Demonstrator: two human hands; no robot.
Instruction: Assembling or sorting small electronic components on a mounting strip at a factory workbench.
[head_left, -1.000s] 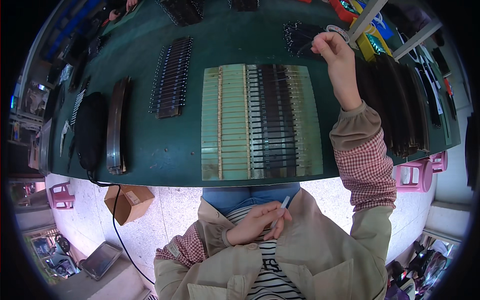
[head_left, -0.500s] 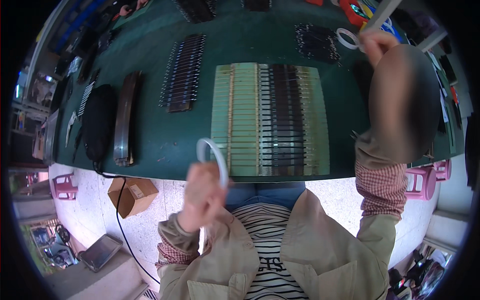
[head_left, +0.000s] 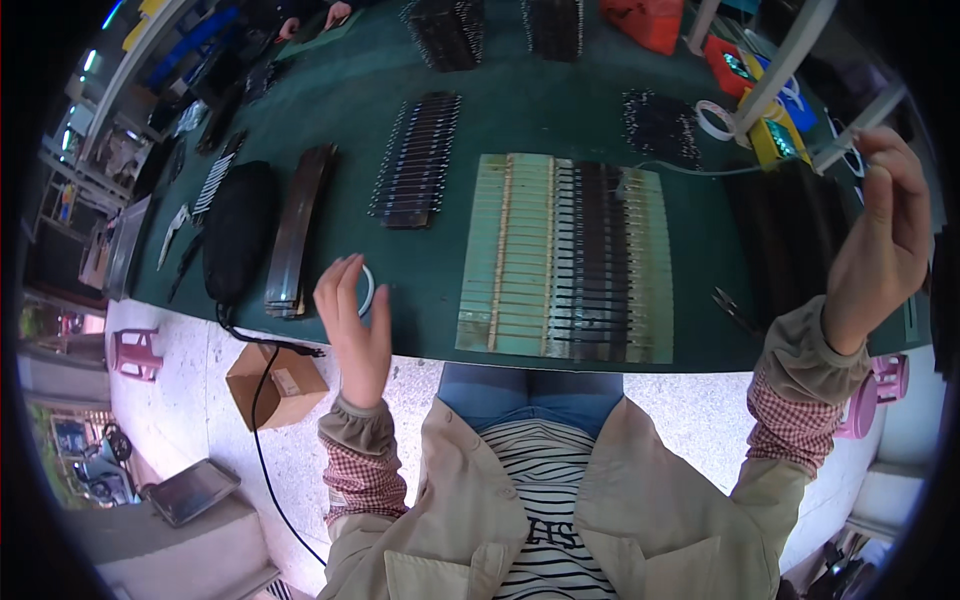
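My left hand (head_left: pixel 355 335) is raised by the table's front edge, its fingers and thumb around a white roll of tape (head_left: pixel 369 290) that they partly hide. At the far right my right hand (head_left: pixel 885 235) is closed in a pinch. A thin, pale, see-through strip of tape (head_left: pixel 715 173) runs from its fingertips leftward over the table; its left end is hard to make out. Between my hands lies a light green board (head_left: pixel 480 250) with rows of thin leads and a dark band (head_left: pixel 592 260) across them.
Another tape roll (head_left: pixel 714 120) lies beside a dark bundle of leads (head_left: pixel 662 128). Small pliers (head_left: pixel 735 308) lie right of the board. On the left are a dark strip stack (head_left: pixel 300 235), a black pouch (head_left: pixel 238 235) and a rack of leads (head_left: pixel 418 160). Another person's hands (head_left: pixel 338 14) show at the far edge.
My left hand has moved left and up with the tape roll. My right hand has swung right and lower, with the pale strip now visible. The view has shifted, so the table sits further right.
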